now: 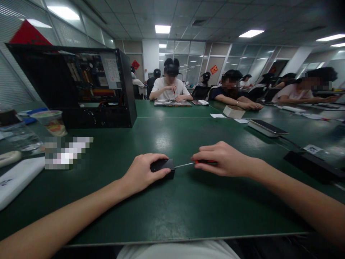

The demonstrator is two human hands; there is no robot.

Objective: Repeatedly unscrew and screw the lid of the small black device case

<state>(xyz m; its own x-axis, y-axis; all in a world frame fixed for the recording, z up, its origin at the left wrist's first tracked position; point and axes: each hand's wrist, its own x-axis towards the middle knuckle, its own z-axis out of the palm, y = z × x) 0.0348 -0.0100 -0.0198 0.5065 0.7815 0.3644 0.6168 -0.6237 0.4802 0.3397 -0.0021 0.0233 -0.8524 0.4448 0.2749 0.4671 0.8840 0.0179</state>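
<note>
My left hand (145,172) is wrapped round a small black box-like part (165,166) that rests on the green table (172,208). My right hand (223,158) is closed on a red-handled screwdriver (206,162). Its thin metal shaft (184,165) runs left and its tip meets the right side of the black part. Both hands sit near the middle of the table, close together.
An open black computer case (81,86) stands at the back left, beside a cup (51,122) and a plastic bottle (16,135). A white flat object (16,178) lies at the left edge. Black devices (309,163) lie at the right. Several people sit at tables behind.
</note>
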